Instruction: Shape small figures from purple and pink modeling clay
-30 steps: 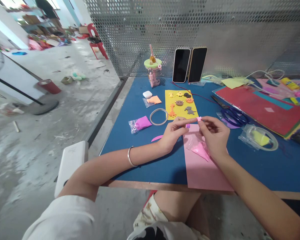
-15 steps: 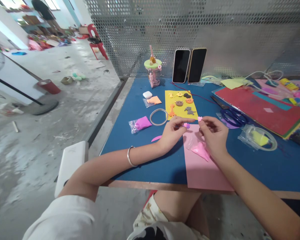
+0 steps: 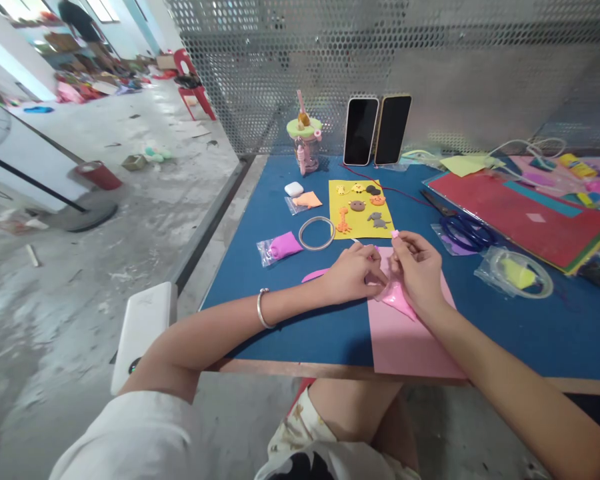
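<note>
My right hand pinches a small lump of pink clay between thumb and fingertips, above the far edge of a pink sheet. A clear bag of pink clay lies on the sheet, just below that hand. My left hand has its fingers curled down at the bag's left end, thumb and fingertips closed on the plastic. Most of a small pink-purple piece is hidden behind the left fingers. Under the left wrist pokes out a flat, curved magenta piece.
A yellow sheet bears several clay animals. Left of it lie a bangle, a purple clay bag and an orange one. Blue scissors lie right. Two phones and a cup stand behind.
My left hand has drawn back from beside the right fingertips and come down to the clay bag. My right hand has shifted slightly left, still pinching the pink lump.
</note>
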Demonstrator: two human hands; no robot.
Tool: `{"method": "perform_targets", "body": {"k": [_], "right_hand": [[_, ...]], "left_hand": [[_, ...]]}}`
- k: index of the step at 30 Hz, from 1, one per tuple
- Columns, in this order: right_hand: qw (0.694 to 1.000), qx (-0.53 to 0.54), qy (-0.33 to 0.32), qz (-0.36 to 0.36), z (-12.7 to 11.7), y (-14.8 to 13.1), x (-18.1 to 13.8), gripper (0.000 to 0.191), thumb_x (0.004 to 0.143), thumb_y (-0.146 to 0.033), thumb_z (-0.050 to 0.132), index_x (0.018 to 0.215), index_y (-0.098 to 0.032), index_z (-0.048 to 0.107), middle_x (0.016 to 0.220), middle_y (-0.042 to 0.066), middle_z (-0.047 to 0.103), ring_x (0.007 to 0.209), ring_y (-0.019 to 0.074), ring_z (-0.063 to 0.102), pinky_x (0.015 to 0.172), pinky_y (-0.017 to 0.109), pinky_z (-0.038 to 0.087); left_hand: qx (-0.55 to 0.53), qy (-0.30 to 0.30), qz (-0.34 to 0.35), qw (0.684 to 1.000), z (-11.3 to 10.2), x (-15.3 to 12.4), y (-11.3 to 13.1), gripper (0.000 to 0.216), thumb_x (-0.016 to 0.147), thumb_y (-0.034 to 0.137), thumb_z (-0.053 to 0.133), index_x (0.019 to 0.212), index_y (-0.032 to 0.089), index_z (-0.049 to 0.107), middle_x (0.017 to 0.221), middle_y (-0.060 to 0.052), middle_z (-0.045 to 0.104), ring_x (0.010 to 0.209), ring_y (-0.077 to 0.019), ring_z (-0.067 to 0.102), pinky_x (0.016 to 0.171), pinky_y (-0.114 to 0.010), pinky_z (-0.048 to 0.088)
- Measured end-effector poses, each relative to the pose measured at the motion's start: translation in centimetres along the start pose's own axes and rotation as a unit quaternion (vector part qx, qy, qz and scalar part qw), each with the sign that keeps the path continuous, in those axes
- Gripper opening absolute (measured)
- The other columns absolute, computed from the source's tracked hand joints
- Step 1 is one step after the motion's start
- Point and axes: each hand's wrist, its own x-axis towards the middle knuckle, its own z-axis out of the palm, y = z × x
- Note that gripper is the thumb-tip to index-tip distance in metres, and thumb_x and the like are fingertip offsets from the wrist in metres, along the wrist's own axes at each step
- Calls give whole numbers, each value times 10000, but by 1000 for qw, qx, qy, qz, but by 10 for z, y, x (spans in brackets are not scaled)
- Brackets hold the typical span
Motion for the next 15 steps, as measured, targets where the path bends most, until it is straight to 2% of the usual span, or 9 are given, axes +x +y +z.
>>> {"method": "perform_targets", "body": {"k": [7, 15], "right_hand": [[1000, 19, -5, 17, 0, 0, 0, 226, 723, -373, 737, 842, -211, 634, 488, -85, 456, 378, 59, 422, 363, 193, 321], [1000, 14, -11, 22, 1, -2, -1, 219, 713, -364, 746, 828, -209, 643, 483, -82, 463, 381, 63, 429, 371, 198, 328]], "left_hand": [[-8, -27, 19, 999, 0, 3, -8, 126, 739, 256, 702, 842, 278, 771, 982, -48, 519, 948, -198, 432, 868, -341, 344], [-18, -25, 47, 998, 2, 4, -10, 115, 744, 228, 686, 828, 235, 764, 960, -54, 521, 945, -191, 449, 872, -326, 350]]}}
